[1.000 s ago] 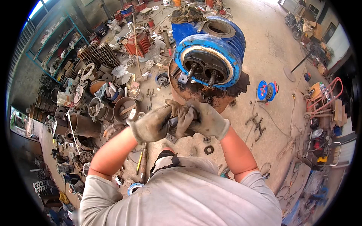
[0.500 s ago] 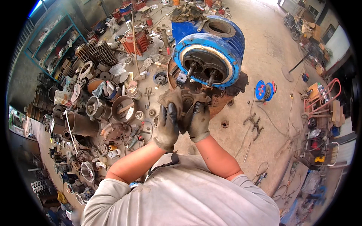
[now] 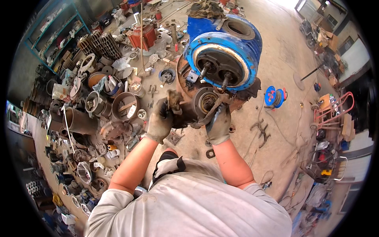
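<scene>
Both hands have risen since the earlier frames, lifting the rusty part away from the body and up toward the blue housing.

Largest is the blue housing [image 3: 233,47], a big round casing lying on the concrete floor [image 3: 284,79] with its open face toward the person; two dark shafts stick out of that face. Just below it sits a rusty base [image 3: 185,79], partly hidden.

Next, the part [image 3: 197,106], a dark, greasy round casting with a circular bore showing a ring inside. It is held in the air just in front of the lower edge of the housing, between the two hands, with a bent metal strap across its right side.

Left of the person, piles of scrap [image 3: 98,102] cover the floor: drums, rings, pipes and a red finned motor [image 3: 142,37] farther up. A blue cable reel [image 3: 274,96] lies on the floor to the right of the housing, well apart from the hands. Some pliers [image 3: 262,132] lie on the floor nearer the right arm.

The left hand [image 3: 161,120], in a dirty glove, is closed around the left side of the part, fingers wrapped over its top edge. The right hand [image 3: 219,124], also gloved, grips the part's right lower edge, fingers curled under the strap.
</scene>
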The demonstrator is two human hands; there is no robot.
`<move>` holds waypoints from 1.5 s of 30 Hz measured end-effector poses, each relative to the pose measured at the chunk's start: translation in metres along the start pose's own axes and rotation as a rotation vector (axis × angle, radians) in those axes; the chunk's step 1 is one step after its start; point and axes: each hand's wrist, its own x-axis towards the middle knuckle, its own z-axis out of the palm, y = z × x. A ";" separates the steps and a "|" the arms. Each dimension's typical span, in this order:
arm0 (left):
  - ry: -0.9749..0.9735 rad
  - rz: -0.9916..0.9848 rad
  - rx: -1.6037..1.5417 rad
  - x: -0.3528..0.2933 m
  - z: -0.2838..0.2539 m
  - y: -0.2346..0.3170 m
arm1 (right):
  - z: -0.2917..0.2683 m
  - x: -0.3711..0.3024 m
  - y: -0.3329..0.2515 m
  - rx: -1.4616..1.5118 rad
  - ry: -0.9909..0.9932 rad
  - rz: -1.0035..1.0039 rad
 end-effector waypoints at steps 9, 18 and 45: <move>-0.279 -0.159 -0.642 -0.006 0.001 0.026 | 0.025 -0.012 -0.019 0.439 0.016 0.202; -0.270 -0.280 -1.430 0.001 0.019 0.057 | 0.038 -0.011 -0.047 0.477 -0.111 0.134; -0.205 -0.746 -1.801 -0.035 -0.039 0.017 | 0.019 0.041 -0.069 0.421 -0.951 0.035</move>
